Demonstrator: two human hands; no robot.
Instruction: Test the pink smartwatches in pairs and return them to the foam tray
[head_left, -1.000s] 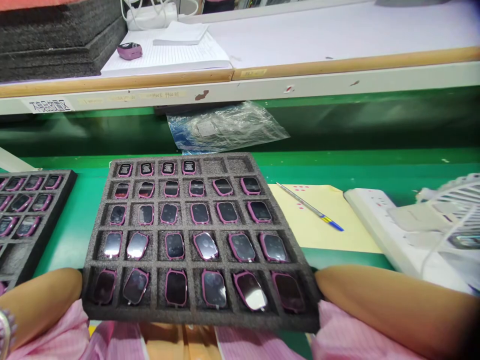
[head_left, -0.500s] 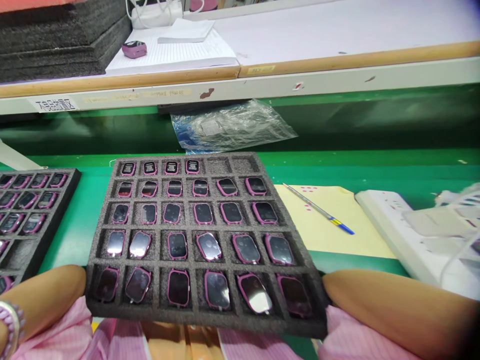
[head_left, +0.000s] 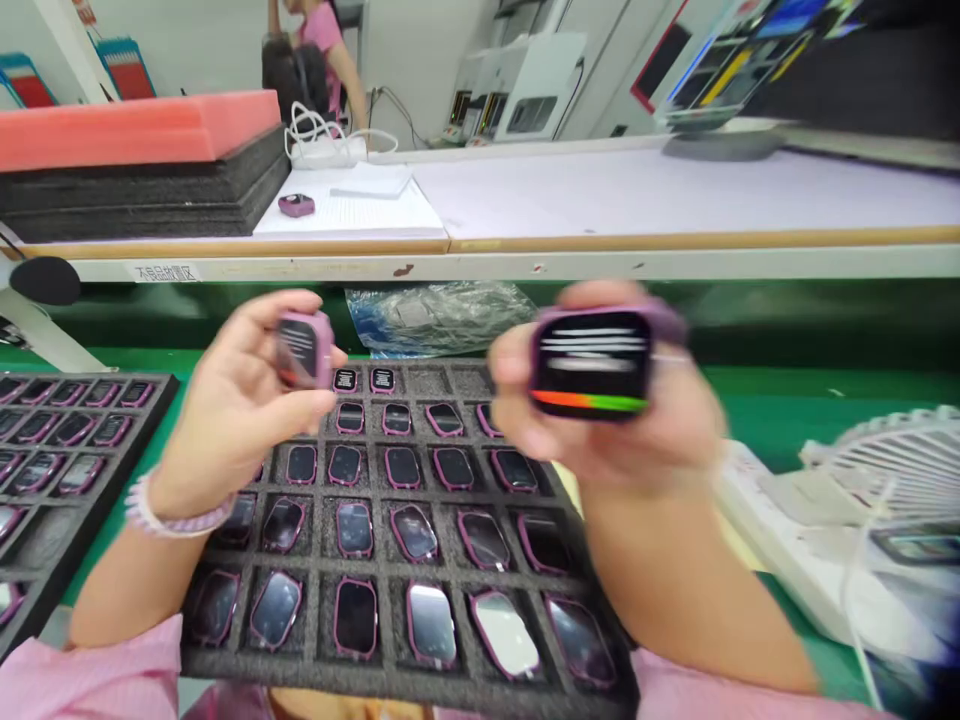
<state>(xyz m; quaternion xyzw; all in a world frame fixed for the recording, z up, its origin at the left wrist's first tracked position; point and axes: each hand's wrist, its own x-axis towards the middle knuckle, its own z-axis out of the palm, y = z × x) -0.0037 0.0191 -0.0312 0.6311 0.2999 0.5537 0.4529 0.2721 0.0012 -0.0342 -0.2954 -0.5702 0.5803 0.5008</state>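
My left hand (head_left: pixel 247 375) is raised over the back left of a grey foam tray (head_left: pixel 300 668), fingers closed round a purple smartwatch case (head_left: pixel 306 350) with its dark screen turned partly sideways. In my right hand (head_left: pixel 630 430), somewhat blurred, is another purple smartwatch case (head_left: pixel 591 365); its lit screen faces me, with white text lines and a red-to-green band along one edge. Below, the tray's compartments hold several more purple watch cases, mostly with dark screens. Two in the back row show white text. My hands hide parts of the tray's back left and right side.
A second foam tray (head_left: pixel 161 425) of watches lies at the left. Stacked black foam under a red sheet (head_left: pixel 142 130) stands on the shelf beside a lone watch case (head_left: pixel 297 205) and papers (head_left: pixel 375 182). A white power strip (head_left: pixel 750 480) sits right; another person (head_left: pixel 322 40) is beyond.
Both hands have come up from the tray's sides, each now holding a watch case. The tray rests lower in view, and the camera has tilted up, showing more of the room.
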